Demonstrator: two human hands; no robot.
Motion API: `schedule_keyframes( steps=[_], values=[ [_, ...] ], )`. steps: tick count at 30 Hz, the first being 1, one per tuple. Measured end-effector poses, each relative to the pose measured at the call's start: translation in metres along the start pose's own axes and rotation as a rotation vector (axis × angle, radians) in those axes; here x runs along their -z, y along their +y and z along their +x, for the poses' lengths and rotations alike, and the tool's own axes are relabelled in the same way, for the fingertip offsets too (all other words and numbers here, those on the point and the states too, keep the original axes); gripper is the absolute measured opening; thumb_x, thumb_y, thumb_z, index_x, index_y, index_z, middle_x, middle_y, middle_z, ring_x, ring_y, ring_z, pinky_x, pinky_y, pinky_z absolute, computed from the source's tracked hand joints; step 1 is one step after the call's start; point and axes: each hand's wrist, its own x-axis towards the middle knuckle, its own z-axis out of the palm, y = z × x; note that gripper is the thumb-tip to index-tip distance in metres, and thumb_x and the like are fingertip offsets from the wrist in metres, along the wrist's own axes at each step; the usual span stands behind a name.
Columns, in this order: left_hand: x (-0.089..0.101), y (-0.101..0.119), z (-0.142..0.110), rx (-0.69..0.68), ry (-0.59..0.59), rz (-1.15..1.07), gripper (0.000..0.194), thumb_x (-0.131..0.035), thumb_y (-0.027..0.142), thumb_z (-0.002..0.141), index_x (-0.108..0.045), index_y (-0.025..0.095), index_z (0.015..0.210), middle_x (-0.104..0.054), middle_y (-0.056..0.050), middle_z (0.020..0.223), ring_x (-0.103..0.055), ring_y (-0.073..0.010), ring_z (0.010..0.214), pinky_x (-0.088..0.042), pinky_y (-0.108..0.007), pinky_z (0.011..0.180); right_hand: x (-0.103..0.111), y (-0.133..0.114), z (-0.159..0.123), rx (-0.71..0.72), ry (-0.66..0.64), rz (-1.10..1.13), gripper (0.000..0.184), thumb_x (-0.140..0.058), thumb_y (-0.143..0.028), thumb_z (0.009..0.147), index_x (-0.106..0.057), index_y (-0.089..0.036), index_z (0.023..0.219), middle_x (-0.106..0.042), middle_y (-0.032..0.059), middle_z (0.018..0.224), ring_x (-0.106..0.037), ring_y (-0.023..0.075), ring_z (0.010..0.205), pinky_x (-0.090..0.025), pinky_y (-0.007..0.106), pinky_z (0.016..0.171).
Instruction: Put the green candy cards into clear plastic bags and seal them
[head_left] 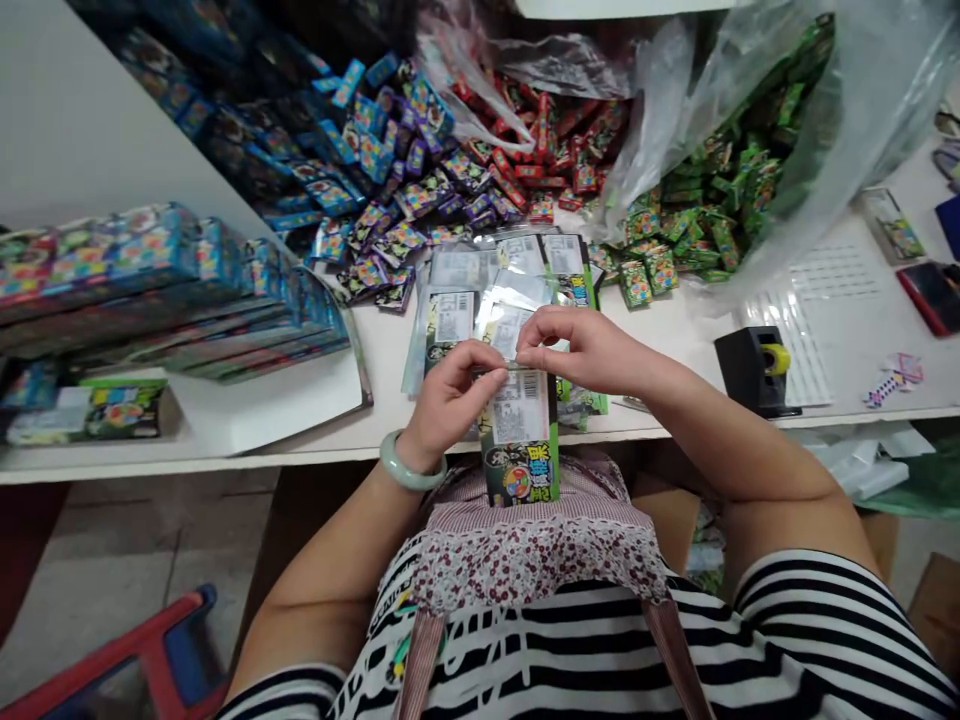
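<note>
My left hand (450, 400) and my right hand (581, 348) both pinch the top edge of a clear packet (519, 432) with a white barcode label and a green printed bottom. The packet hangs upright in front of my chest, just over the table's front edge. A pale green bangle (409, 467) circles my left wrist. Behind my hands lies a loose stack of similar clear packets (487, 285) on the white table (675, 330).
Heaps of small boxes lie at the back: blue and purple ones (390, 190), red ones (547, 150), and green ones in a clear plastic bag (712, 200). Stacked blue packs (150, 290) sit left. A black tape dispenser (754, 370) stands right. A red stool (135, 650) is below left.
</note>
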Motion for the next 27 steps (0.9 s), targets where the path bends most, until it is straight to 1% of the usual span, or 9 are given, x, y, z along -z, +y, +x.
schedule_keyframes(
  steps=[3,6,10,14,19,22,24,26,27],
  values=[
    [0.003,-0.001,-0.001,-0.005,0.001,-0.034,0.005,-0.062,0.023,0.089,-0.060,0.021,0.084,-0.062,-0.001,0.084,-0.060,-0.0135,0.081,-0.050,-0.030,0.075,-0.003,-0.003,0.013,-0.102,-0.087,-0.027,0.018,-0.063,-0.031,0.086,-0.063,-0.016,0.076,-0.064,0.0005,0.074,-0.054,0.0120,0.071,-0.042,0.029,0.070],
    [0.003,-0.003,-0.002,0.000,0.001,-0.053,0.006,-0.060,0.024,0.090,-0.060,0.021,0.085,-0.062,-0.001,0.083,-0.059,-0.0134,0.080,-0.049,-0.030,0.074,-0.002,-0.010,0.016,-0.177,-0.122,-0.056,0.019,-0.064,-0.030,0.086,-0.064,-0.015,0.075,-0.062,-0.0003,0.070,-0.052,0.0114,0.068,-0.039,0.028,0.066],
    [0.003,-0.004,-0.002,-0.004,0.009,-0.060,0.015,-0.055,0.031,0.095,-0.060,0.021,0.085,-0.061,-0.001,0.081,-0.058,-0.0141,0.078,-0.048,-0.032,0.073,-0.004,-0.013,0.016,-0.183,-0.126,-0.083,0.020,-0.065,-0.031,0.086,-0.064,-0.016,0.073,-0.061,-0.0013,0.068,-0.051,0.0110,0.065,-0.037,0.028,0.065],
    [0.000,-0.004,-0.003,0.021,0.027,-0.035,0.015,-0.066,0.034,0.089,-0.059,0.022,0.085,-0.062,-0.001,0.083,-0.059,-0.0147,0.079,-0.050,-0.033,0.074,-0.008,-0.006,0.015,-0.149,-0.065,-0.092,0.017,-0.066,-0.027,0.085,-0.064,-0.020,0.070,-0.060,-0.0023,0.066,-0.049,0.0111,0.062,-0.037,0.029,0.064],
    [-0.006,-0.010,-0.006,0.028,0.137,0.033,0.019,-0.071,0.032,0.085,-0.055,0.022,0.089,-0.061,-0.001,0.085,-0.060,-0.0140,0.081,-0.053,-0.032,0.076,-0.012,0.004,0.019,-0.172,-0.024,-0.072,0.015,-0.067,-0.023,0.082,-0.063,-0.020,0.069,-0.059,-0.0022,0.066,-0.050,0.0120,0.064,-0.040,0.030,0.065],
    [-0.007,-0.011,-0.009,-0.028,0.196,0.070,0.027,-0.074,0.030,0.082,-0.054,0.023,0.098,-0.060,0.000,0.090,-0.062,-0.0134,0.082,-0.055,-0.030,0.076,-0.015,0.009,0.024,-0.278,-0.084,0.092,0.011,-0.070,-0.024,0.078,-0.062,-0.020,0.072,-0.057,-0.0036,0.064,-0.051,0.0112,0.063,-0.041,0.027,0.062],
    [-0.004,-0.009,-0.008,-0.079,0.146,0.123,0.029,-0.073,0.028,0.081,-0.056,0.023,0.104,-0.062,0.000,0.093,-0.064,-0.0140,0.083,-0.057,-0.029,0.077,-0.018,0.013,0.028,-0.418,-0.214,0.278,0.011,-0.070,-0.025,0.077,-0.061,-0.020,0.073,-0.053,-0.0059,0.060,-0.049,0.0102,0.058,-0.039,0.024,0.055],
    [0.001,-0.005,-0.005,-0.105,0.025,0.173,0.026,-0.070,0.026,0.084,-0.060,0.023,0.109,-0.066,-0.001,0.098,-0.066,-0.0154,0.088,-0.057,-0.030,0.080,-0.019,0.019,0.030,-0.530,-0.335,0.428,0.010,-0.065,-0.025,0.078,-0.059,-0.021,0.072,-0.050,-0.0074,0.057,-0.047,0.0097,0.055,-0.038,0.022,0.049],
    [0.004,-0.003,-0.003,-0.103,-0.045,0.190,0.024,-0.068,0.026,0.086,-0.063,0.023,0.110,-0.068,-0.002,0.101,-0.067,-0.0163,0.091,-0.057,-0.031,0.083,-0.017,0.023,0.030,-0.558,-0.365,0.465,0.009,-0.062,-0.024,0.079,-0.059,-0.021,0.071,-0.049,-0.0076,0.057,-0.048,0.0097,0.054,-0.039,0.021,0.048]
  ],
)
